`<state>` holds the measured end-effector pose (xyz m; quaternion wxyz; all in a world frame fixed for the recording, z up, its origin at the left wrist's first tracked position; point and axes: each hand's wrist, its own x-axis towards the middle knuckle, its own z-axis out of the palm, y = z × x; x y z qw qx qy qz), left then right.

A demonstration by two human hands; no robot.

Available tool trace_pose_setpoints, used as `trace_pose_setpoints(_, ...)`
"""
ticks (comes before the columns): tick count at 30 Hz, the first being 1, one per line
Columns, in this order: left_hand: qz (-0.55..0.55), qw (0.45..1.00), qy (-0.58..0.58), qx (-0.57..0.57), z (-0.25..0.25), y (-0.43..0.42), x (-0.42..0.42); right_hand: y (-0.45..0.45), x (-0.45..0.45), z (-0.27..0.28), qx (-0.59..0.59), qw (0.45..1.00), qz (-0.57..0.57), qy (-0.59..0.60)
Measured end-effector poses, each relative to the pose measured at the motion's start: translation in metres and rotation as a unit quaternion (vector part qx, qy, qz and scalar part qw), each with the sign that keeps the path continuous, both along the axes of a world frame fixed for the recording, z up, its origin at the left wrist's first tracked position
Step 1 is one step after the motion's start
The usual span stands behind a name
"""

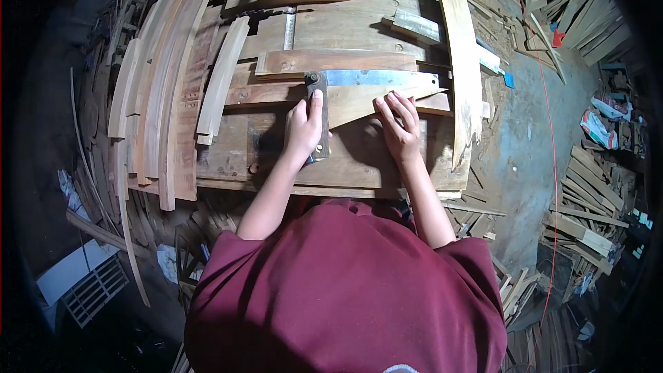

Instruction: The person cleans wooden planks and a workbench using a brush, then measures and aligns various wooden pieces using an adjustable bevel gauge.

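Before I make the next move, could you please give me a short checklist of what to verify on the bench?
1. Left hand on the dark stock of the square: ok, thumb lying along it.
2. Right hand on the tapered wood piece: ok, fingertips rest on it.
3. Right fingertips off the metal blade: ok, they sit on the near side of it.
4. Stock tight against the wood: cannot tell, the contact is too fine to see.
5. Space beyond the blade free of loose wood: not ok, a board lies just behind it.
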<state>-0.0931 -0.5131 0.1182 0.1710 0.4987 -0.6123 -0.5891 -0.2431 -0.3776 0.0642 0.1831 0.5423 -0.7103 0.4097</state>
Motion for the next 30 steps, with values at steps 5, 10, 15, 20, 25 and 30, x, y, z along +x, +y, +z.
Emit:
trace_pose_setpoints(5,-0.013,0.999,-0.004,-0.033,-0.011,0.001,0.003,-0.001,0.003,0.004,-0.007,1.000,-0.019,0.012)
trace_pose_setpoints(10,-0.002,0.999,0.026,-0.028,-0.014,0.002,0.003,0.001,0.001,-0.004,-0.006,1.000,-0.012,0.015)
trace_pose_setpoints(15,-0.004,0.998,0.045,-0.032,-0.014,0.003,0.003,0.000,0.002,-0.003,-0.010,1.000,-0.010,0.021)
trace_pose_setpoints(20,-0.001,0.999,0.044,-0.027,-0.012,0.003,0.002,0.001,0.001,-0.003,-0.006,1.000,-0.009,0.018)
trace_pose_setpoints(25,0.003,0.999,0.021,-0.033,-0.016,0.001,0.002,0.001,0.002,-0.004,-0.002,1.000,-0.013,0.017)
trace_pose_setpoints(30,-0.002,0.999,0.026,-0.039,-0.016,0.001,0.002,0.000,0.002,-0.004,-0.011,1.000,-0.014,0.015)
